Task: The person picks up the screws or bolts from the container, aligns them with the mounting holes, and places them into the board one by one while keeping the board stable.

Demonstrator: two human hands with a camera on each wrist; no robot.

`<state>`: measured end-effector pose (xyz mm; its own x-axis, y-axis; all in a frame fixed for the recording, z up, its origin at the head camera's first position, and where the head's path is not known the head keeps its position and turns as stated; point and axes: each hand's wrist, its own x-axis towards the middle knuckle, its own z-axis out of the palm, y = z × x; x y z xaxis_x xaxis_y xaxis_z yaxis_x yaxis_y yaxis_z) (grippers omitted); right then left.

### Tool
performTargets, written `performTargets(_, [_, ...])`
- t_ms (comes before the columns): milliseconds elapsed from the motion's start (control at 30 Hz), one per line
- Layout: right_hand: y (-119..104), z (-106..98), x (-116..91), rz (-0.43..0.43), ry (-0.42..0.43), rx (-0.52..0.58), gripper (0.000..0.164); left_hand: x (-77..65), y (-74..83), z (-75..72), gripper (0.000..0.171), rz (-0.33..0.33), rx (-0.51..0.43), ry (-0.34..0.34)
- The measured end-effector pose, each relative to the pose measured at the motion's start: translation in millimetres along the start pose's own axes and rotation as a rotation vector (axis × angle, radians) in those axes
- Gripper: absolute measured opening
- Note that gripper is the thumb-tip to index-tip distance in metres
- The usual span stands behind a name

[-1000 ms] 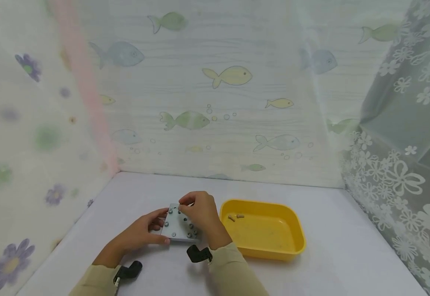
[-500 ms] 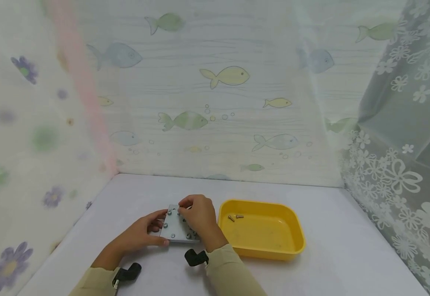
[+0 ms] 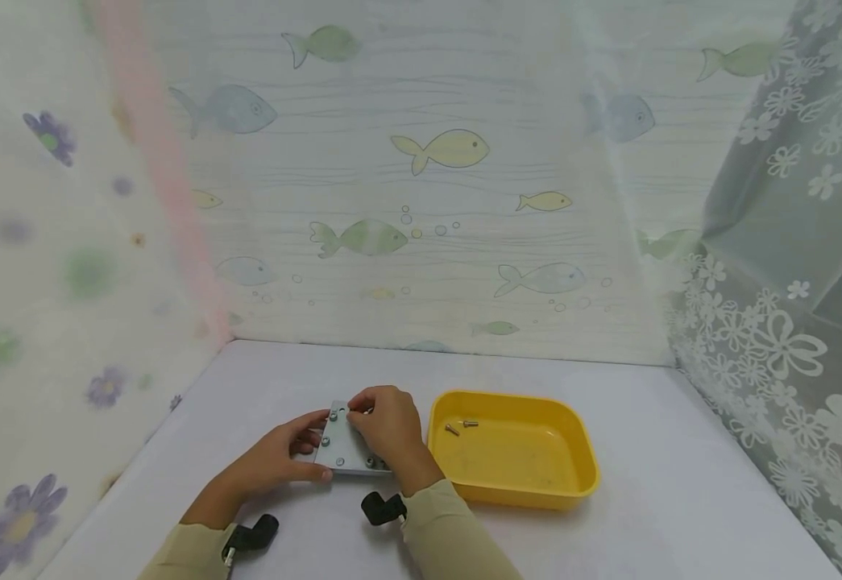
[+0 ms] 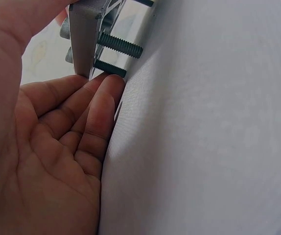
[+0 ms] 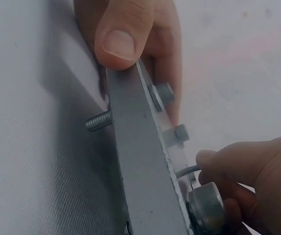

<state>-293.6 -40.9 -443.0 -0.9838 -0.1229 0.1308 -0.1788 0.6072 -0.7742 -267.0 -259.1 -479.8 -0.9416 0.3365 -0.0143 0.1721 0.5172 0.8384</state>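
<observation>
My left hand grips a grey metal plate at its left side, the thumb along the near edge. Several socket-head bolts stand on the plate's upper face. Threaded bolt ends stick out underneath, above the white cloth. Over the plate's far part is my right hand; thumb and forefinger pinch a thin grey metal rod at the upper face. Its far end meets the plate among the bolts, and the rest is hidden in the fingers. That hand covers the plate's right part in the head view.
To the right of the plate stands a yellow tray with two small screws lying in its left part. White cloth covers the table. Patterned curtains rise behind and at both sides.
My right hand has shifted slightly toward me and now covers more of the bolts on the plate's right. My left hand keeps its grip, and the tray stays in place.
</observation>
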Motion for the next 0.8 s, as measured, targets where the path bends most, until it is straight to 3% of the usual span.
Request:
performTargets(267, [2.7, 1.0, -1.0, -0.026, -0.009, -0.009, 0.005, 1.2, -2.0, 0.1, 0.098, 0.018, 0.006, 0.001])
performTargets(567, [2.0, 1.4, -0.2, -0.020, -0.021, -0.031, 0.004, 2.1, -4.5, 1.2, 0.100, -0.010, 0.027, 0.004])
performTargets(800, [0.9, 1.8, -1.3, -0.012, -0.018, -0.034, 0.004, 0.5, -3.1, 0.4, 0.098, 0.021, 0.006, -0.006])
